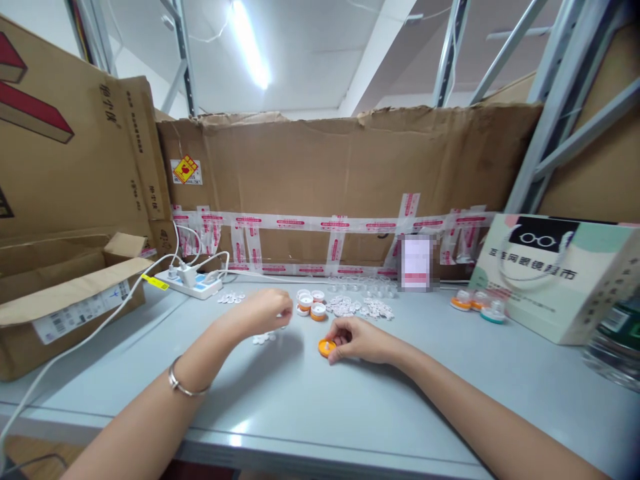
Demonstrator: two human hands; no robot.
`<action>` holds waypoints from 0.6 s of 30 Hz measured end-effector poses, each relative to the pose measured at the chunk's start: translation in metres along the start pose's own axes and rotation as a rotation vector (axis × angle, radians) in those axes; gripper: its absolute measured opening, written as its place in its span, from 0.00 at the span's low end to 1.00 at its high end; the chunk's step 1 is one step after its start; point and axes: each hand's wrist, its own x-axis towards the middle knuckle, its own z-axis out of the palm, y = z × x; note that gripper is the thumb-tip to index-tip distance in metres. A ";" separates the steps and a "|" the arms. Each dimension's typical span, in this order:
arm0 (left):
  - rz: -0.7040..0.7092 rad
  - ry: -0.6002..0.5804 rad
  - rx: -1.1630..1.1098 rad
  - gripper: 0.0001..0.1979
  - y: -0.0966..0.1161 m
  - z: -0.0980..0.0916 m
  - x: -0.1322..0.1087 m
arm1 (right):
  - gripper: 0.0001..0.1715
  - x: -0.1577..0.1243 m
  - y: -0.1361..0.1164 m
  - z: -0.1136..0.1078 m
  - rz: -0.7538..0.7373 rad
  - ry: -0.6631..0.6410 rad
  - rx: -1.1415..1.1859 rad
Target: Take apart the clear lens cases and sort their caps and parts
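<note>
My right hand (356, 340) grips a round orange cap (326, 348) by its rim, just above or on the table; a small pale piece shows at its centre. To the left, my left hand (265, 311) is raised with its fingers pinched together; what they hold, if anything, is too small to make out. Below that hand lie several small white discs (264, 339). Between and behind the hands stands a cluster of orange-and-white round caps (311, 304). Loose small white pieces (355, 307) are spread behind my right hand.
Clear round parts (373, 288) line the back near a large cardboard box (320, 167). A power strip (190, 283), more white discs (231, 298) and an open carton (70, 300) are left. Lidded caps (470, 300), a paper bag (550, 280) and a bottle (617, 347) stand right.
</note>
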 end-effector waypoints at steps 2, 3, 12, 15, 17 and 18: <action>-0.133 -0.121 0.016 0.08 -0.010 -0.005 -0.005 | 0.23 -0.001 0.000 0.000 0.009 -0.001 -0.005; -0.180 -0.173 0.012 0.07 -0.014 -0.005 -0.007 | 0.23 -0.001 0.000 0.000 0.010 -0.001 -0.003; -0.142 -0.095 -0.042 0.07 -0.003 0.001 -0.003 | 0.23 -0.002 0.000 0.000 -0.007 -0.002 -0.001; 0.097 0.050 -0.149 0.06 0.011 0.011 0.003 | 0.22 0.000 -0.001 0.001 -0.028 -0.001 -0.008; 0.224 0.087 -0.182 0.07 0.020 0.022 0.009 | 0.21 0.001 0.000 0.001 -0.042 -0.012 0.009; 0.265 0.094 -0.183 0.07 0.024 0.028 0.011 | 0.21 0.001 0.000 0.001 -0.047 -0.018 0.017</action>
